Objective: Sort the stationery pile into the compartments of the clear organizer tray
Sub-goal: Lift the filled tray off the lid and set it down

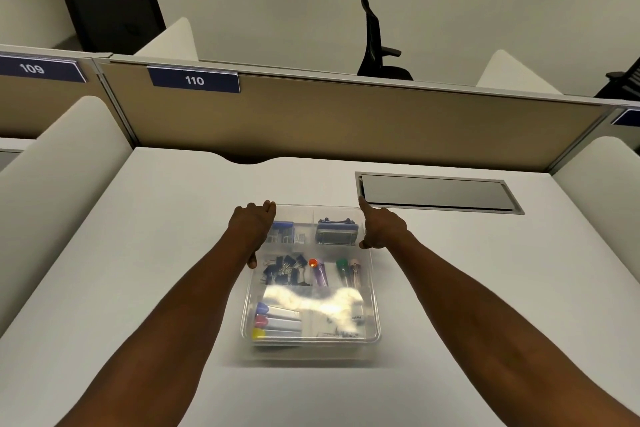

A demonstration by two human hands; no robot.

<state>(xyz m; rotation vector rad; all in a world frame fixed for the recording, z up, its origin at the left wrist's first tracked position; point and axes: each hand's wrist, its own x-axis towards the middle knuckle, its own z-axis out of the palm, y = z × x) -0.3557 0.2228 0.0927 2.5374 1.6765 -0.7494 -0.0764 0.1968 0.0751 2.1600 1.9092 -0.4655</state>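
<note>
Altogether three markers [277, 322], two hands [254, 229].

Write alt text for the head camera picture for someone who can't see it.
A person's left hand and right hand hold the far corners of a clear organizer tray on a white desk; its compartments hold black binder clips, markers and a stapler.
</note>
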